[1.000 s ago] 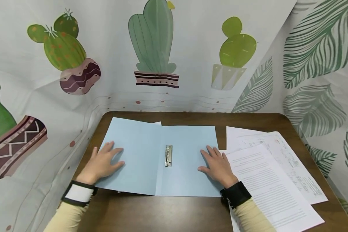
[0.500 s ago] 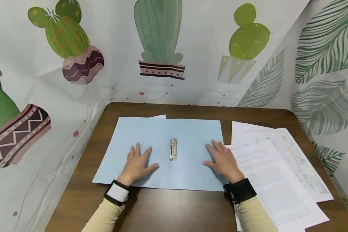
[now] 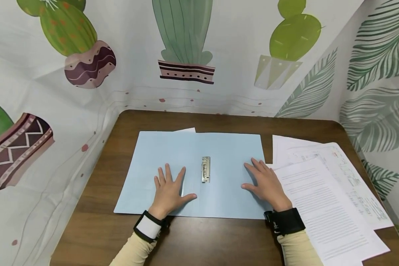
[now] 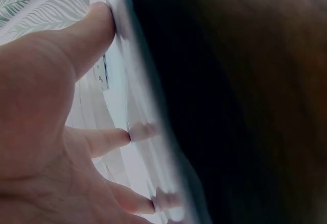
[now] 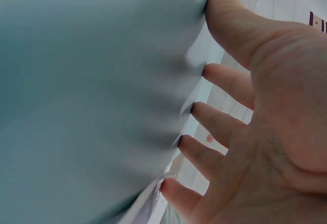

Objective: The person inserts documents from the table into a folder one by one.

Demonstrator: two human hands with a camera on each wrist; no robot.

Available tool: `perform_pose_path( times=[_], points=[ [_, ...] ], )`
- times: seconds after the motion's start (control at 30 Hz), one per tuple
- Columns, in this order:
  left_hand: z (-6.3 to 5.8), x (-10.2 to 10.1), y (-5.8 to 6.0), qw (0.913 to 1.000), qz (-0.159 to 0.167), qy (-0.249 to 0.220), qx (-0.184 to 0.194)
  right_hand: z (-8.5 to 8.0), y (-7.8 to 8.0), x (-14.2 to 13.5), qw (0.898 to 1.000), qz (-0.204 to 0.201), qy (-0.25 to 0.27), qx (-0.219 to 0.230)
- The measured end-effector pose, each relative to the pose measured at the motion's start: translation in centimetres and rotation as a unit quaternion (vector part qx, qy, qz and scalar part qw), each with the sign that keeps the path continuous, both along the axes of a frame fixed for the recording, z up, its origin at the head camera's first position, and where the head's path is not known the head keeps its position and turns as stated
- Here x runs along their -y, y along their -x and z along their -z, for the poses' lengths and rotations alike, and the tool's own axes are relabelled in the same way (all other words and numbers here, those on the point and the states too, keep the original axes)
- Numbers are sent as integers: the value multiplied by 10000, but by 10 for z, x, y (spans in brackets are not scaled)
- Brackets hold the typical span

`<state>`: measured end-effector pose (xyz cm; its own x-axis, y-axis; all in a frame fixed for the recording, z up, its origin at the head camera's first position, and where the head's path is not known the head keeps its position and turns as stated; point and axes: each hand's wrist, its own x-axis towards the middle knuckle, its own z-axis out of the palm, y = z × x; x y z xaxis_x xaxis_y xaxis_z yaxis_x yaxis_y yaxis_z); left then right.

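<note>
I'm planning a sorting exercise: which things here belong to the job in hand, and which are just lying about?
In the job:
folder, open beneath left hand and right hand
clip, on the folder

Probably just lying about:
papers, to the right
sheet, poking past the folder's far edge

The left fingers (image 3: 168,173) have moved inward over the left folder cover (image 3: 153,155), now flatter.

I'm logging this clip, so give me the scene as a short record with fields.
folder: blue, lying open on a brown table
metal clip: on the folder's right half, near the fold
left hand: spread, touching the left half
right hand: spread, touching the right half near its outer edge
printed sheets: overlapping, right of the folder
</note>
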<state>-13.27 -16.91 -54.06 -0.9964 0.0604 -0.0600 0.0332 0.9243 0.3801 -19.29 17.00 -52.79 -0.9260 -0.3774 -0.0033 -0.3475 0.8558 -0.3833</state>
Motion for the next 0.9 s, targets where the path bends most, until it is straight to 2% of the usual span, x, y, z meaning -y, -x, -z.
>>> perform_pose_path(
  times=[0.5,0.73,0.9],
  points=[
    [-5,1,-1,9999,23,57,-94,-6,5,3,9999,-68,-93,-40],
    [-4,0,-1,10000,74,-30,19,-7,6,4,9999,-87,-116,67],
    [-3,-5,3,9999,-70,-91,99,-6,4,4,9998,-74,-160,96]
  ],
)
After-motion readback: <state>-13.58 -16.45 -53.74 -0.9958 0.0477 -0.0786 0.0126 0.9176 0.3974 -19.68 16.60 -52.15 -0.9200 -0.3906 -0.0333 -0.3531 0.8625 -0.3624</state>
